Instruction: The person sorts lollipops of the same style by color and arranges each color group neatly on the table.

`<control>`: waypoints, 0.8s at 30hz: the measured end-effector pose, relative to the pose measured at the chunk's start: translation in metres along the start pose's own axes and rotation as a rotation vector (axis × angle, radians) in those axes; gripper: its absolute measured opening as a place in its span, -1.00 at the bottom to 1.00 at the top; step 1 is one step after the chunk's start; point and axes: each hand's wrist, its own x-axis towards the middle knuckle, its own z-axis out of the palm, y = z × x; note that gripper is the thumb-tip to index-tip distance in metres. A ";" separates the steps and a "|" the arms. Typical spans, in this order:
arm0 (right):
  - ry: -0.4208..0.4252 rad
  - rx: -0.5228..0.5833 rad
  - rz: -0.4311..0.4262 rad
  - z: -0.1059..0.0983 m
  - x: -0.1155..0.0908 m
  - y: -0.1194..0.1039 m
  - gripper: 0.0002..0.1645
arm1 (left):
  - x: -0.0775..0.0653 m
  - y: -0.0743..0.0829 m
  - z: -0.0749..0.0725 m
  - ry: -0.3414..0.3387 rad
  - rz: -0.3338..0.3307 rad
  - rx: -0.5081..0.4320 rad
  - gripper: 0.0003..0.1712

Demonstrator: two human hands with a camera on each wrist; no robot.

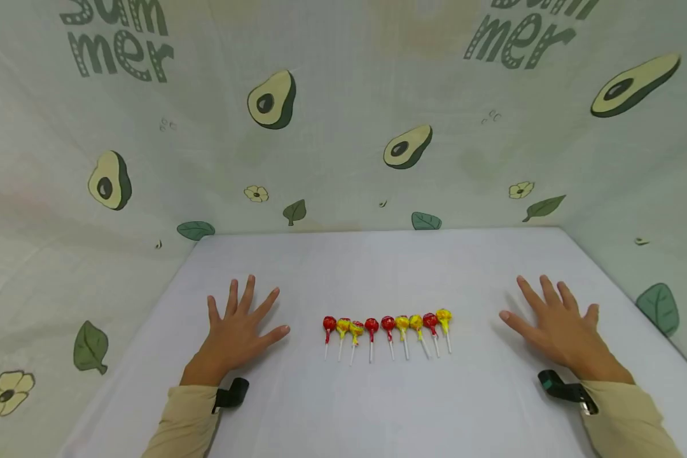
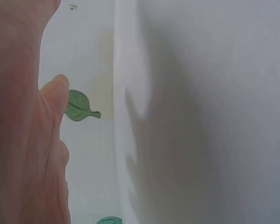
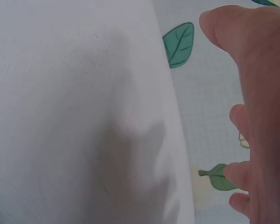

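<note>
Several lollipops lie in a row on the white table (image 1: 355, 413), heads toward the far side and white sticks toward me. Red-wrapped ones, such as the red lollipop (image 1: 371, 325), are mixed with yellow-wrapped ones, such as the yellow lollipop (image 1: 444, 316) at the right end. My left hand (image 1: 237, 337), fingers spread, is left of the row and holds nothing. On the other side my right hand (image 1: 563, 334) is likewise spread and without anything in it, apart from the lollipops. Both wrist views show the palms raised above the table, casting shadows.
A pale cloth (image 1: 332, 184) printed with avocados, leaves and flowers hangs behind the table and along its sides. Each wrist wears a black device, one on the left wrist (image 1: 231, 394) and one on the right wrist (image 1: 567, 389).
</note>
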 end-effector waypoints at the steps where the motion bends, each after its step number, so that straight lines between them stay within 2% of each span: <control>1: -0.003 -0.002 -0.002 0.001 0.000 -0.001 0.15 | -0.001 0.000 0.000 -0.002 -0.001 0.003 0.02; 7: 0.027 -0.020 -0.018 0.004 -0.001 -0.010 0.13 | -0.002 0.003 0.000 -0.002 0.015 0.019 0.02; 12: 0.038 -0.029 -0.034 0.006 0.002 -0.020 0.12 | -0.001 0.006 -0.002 0.029 0.048 0.015 -0.01; 24: 0.057 -0.090 -0.125 0.015 0.010 -0.048 0.09 | 0.001 0.016 0.001 0.024 0.079 0.053 0.03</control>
